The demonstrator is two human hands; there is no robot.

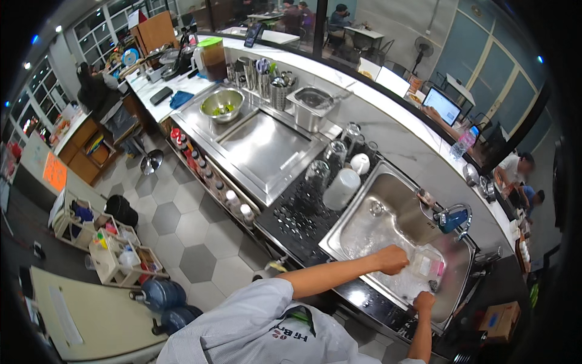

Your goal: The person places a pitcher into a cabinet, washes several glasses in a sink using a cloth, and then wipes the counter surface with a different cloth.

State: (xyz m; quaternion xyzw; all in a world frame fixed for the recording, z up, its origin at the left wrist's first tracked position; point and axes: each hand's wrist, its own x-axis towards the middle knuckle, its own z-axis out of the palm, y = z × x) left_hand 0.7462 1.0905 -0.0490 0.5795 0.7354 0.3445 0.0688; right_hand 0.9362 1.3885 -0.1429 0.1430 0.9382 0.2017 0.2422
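Note:
My left hand point(392, 260), curled like a fist, is over the near side of the stainless steel sink point(336, 243); whether it holds anything is hidden. Low at the sink's near right edge is my right hand point(423, 301), close to a small dark object point(433, 285) that I cannot identify. Between and beyond the hands, a clear plastic container point(423, 265) with a pink patch lies on the wet sink floor. A chrome faucet point(464, 218) stands at the sink's far rim, beside a blue object point(450, 221).
Left of the sink, glass jars point(318, 173) and a translucent white container point(342, 189) stand on the wet black counter. A steel bowl point(222, 105), a utensil holder point(281, 93) and a steel pan point(313, 107) sit farther back. A cardboard box point(500, 321) lies at right.

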